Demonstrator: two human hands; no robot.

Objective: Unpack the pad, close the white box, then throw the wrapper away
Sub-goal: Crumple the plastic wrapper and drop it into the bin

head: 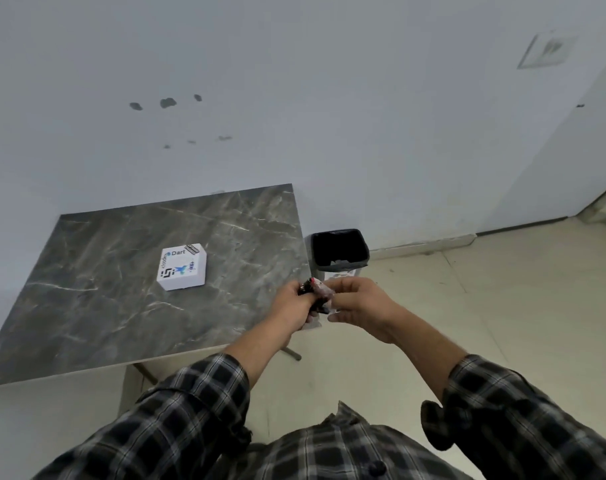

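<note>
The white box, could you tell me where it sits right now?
In the head view, the white box lies closed on the marble table, left of both hands and the black bin.

Black-and-white plaid shirt [329, 452], buttoned, sleeves rolled to forearms

Premises present as a plain, sparsely furnished room, possibly an office or utility space (exact use cannot be told). Evidence: a bare pale wall [294, 81] with several dark scuff marks [167, 102] and a wall plate [545, 50], a light tiled floor [485, 306] with a skirting strip, and a dark marble-pattern table [121, 289] set against the wall. A small black-lined bin [339, 249] stands on the floor just beside the table's far corner.
</note>
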